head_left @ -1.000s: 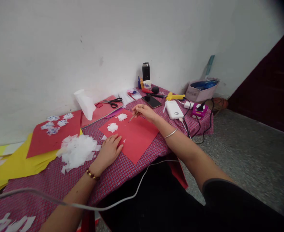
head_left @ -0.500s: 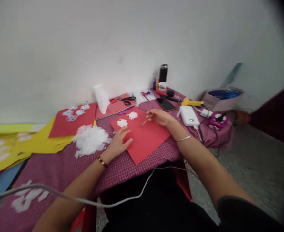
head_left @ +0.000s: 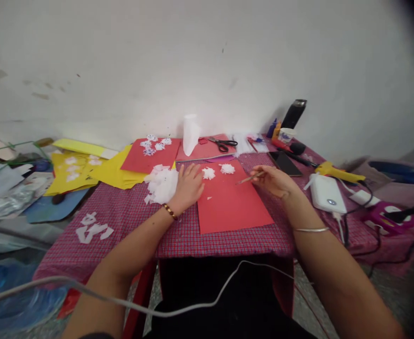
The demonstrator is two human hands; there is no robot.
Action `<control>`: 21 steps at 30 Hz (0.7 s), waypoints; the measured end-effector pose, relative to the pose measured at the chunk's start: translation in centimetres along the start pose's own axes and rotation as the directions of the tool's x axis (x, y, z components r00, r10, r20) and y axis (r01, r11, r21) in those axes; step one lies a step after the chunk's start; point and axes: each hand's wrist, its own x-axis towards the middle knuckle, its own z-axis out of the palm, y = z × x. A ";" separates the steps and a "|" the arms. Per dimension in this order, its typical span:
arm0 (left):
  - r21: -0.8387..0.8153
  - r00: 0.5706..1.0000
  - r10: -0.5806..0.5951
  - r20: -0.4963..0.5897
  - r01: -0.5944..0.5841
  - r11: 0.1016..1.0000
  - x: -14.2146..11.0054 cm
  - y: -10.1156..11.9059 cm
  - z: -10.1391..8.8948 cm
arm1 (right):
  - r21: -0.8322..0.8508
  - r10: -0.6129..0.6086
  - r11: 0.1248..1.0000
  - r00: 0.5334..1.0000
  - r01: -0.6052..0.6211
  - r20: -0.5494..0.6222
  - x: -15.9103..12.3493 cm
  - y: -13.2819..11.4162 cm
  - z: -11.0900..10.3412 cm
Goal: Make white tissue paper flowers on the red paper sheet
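Note:
A red paper sheet (head_left: 231, 207) lies in front of me, with two white ruffled paper flowers (head_left: 227, 168) near its far edge and a tiny pale scrap (head_left: 209, 198) on it. My right hand (head_left: 272, 181) pinches a thin brown stick (head_left: 250, 178), perhaps a fine paintbrush, its tip angled over the sheet. At the sheet's left edge, my left hand (head_left: 189, 184) is open, palm down, its fingers a little apart. It overlaps the right side of a pile of white tissue paper pieces (head_left: 161, 183); whether it touches them I cannot tell.
Scissors (head_left: 223, 142) and a white paper roll (head_left: 191, 134) stand behind. A finished red sheet (head_left: 150, 157) carries several flowers. A phone (head_left: 285, 163), power bank (head_left: 328, 194), yellow glue gun (head_left: 337, 172) and purple socket block (head_left: 390, 219) are on the right. A white cable (head_left: 171, 312) crosses low.
The view has swung left. My left hand has shifted from the red sheet's corner toward the tissue pile. My right hand still holds the stick, its tip now farther up the sheet.

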 end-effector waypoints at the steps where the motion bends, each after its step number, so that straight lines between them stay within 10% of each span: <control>1: -0.005 0.997 -0.068 0.024 0.068 0.998 0.2 -0.9 -0.4 | -0.068 -0.071 0.996 0.994 0.065 -0.089 0.3 0.0 -0.5; 7: -0.019 0.951 -0.269 0.154 0.275 0.961 1.4 -8.1 -1.7 | -0.405 -0.285 0.903 0.905 0.143 -0.316 1.6 0.3 -2.5; 15: -0.031 0.924 -0.327 0.198 0.340 0.940 1.5 -10.4 -2.8 | -0.715 -0.147 0.675 0.983 0.181 0.110 0.1 -0.4 -0.8; 21: -0.046 0.919 -0.212 0.333 0.241 0.969 2.6 -13.7 -1.5 | -0.833 -0.093 0.531 0.988 0.157 0.126 0.0 -0.6 -0.5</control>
